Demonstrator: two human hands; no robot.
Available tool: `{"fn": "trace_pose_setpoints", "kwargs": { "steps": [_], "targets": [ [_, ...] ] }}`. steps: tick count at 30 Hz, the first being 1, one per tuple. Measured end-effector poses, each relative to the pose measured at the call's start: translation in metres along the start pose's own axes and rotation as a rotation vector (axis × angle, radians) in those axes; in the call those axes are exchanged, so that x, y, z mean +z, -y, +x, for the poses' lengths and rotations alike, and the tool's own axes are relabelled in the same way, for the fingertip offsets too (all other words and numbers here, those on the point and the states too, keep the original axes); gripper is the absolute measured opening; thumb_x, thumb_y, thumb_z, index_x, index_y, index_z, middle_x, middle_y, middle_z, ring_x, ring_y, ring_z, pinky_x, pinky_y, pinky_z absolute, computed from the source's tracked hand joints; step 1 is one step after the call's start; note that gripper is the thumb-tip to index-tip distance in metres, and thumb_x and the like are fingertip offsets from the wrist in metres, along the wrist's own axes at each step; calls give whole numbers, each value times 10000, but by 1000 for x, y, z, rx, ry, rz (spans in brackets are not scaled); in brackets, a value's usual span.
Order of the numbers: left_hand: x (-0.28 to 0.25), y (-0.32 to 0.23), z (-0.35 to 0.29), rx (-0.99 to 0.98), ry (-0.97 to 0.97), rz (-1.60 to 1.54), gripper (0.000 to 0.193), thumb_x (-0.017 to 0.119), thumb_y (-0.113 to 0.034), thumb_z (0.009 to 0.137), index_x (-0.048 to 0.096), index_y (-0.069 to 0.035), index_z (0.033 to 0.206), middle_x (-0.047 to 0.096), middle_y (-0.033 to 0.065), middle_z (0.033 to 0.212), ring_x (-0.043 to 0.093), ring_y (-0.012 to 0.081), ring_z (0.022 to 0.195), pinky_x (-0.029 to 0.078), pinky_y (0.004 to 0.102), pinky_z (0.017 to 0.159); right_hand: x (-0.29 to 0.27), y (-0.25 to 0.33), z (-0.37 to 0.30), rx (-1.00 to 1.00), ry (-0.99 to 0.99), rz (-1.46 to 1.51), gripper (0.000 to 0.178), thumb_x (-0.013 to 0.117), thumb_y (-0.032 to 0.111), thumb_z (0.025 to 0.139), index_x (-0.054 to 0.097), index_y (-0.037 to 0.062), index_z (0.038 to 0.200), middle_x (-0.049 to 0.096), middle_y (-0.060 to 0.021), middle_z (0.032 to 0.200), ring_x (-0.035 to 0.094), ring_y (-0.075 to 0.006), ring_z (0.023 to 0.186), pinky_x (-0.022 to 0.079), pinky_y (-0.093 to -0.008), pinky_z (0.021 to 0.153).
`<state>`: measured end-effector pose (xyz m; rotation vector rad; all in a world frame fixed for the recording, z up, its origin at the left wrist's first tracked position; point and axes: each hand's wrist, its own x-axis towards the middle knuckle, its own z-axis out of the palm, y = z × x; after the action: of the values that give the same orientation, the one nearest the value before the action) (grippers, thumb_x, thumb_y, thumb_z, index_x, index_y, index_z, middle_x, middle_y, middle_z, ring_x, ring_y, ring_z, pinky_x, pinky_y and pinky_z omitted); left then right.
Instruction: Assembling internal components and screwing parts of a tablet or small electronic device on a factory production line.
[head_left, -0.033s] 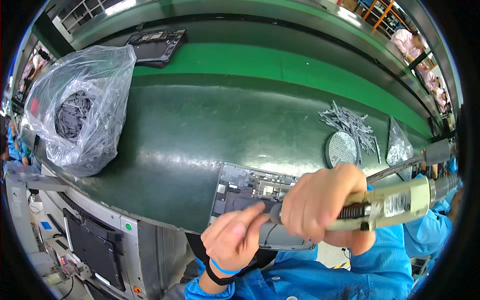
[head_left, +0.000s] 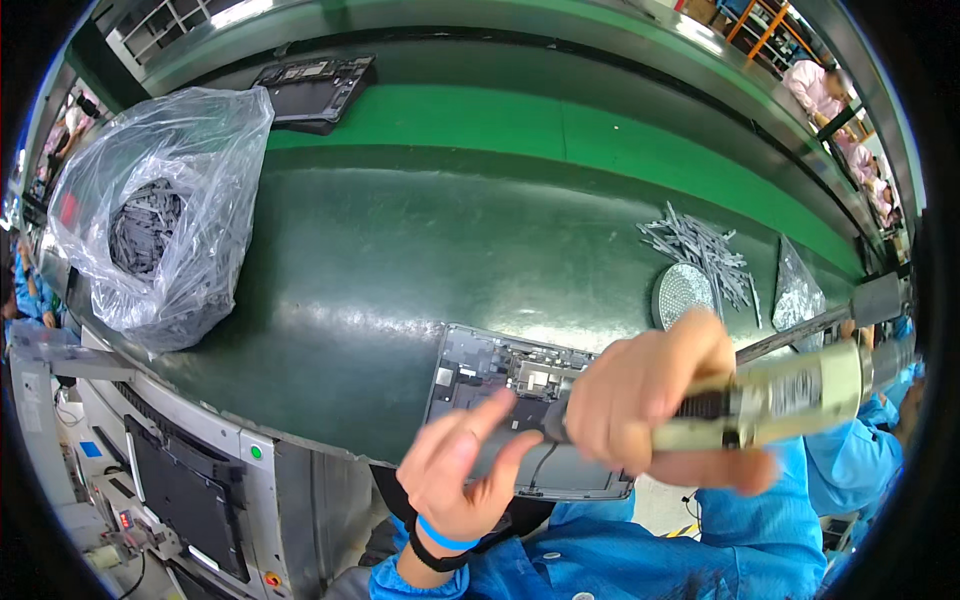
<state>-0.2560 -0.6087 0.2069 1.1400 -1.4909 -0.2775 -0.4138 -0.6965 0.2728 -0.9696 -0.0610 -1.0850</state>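
Below the middle of the view lies an open laptop base [head_left: 468, 350], its inner boards and a dark cable showing. My right hand [head_left: 650, 385] is wrapped round a pale yellow-green electric screwdriver [head_left: 790, 395], held slanted across the right part of the base. The driver's tip is hidden or blurred near the fingers. My left hand [head_left: 455, 475] hovers over the near-left part of the base, thumb and forefinger apart, and nothing shows between them. A blue band and a black strap circle its wrist.
A round dish [head_left: 684, 293] of small metal parts stands beyond my right hand, near a pile of grey strips [head_left: 700, 245] and a small clear bag [head_left: 797, 290]. A big clear bag of grey strips [head_left: 160, 220] stands left. Another laptop base [head_left: 315, 88] lies at the back.
My left thumb and forefinger have parted and drawn back from the driver's tip, where they were close together. My right hand and the screwdriver have shifted slightly.
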Motion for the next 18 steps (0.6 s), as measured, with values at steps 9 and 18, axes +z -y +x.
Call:
{"fn": "trace_pose_setpoints", "kwargs": {
  "steps": [9, 18],
  "targets": [
    [-17, 18, -25, -288, 267, 468, 498, 824, -252, 707, 658, -28, 1120, 591, 180, 1272, 586, 392, 1062, 441, 472, 928, -15, -10, 37, 123, -317, -318, 1119, 428, 927, 704, 349, -20, 1296, 561, -101, 623, 517, -202, 533, 414, -352, 544],
    [-10, 23, -38, -203, 171, 434, 480, 751, -346, 779, 660, -93, 1178, 540, 163, 1366, 594, 312, 1085, 441, 421, 926, -27, -7, 19, -86, -301, -599, 883, 433, 611, 923, 276, -85, 1445, 431, -3, 571, 404, -118, 515, 336, -265, 488]
  ]
}}
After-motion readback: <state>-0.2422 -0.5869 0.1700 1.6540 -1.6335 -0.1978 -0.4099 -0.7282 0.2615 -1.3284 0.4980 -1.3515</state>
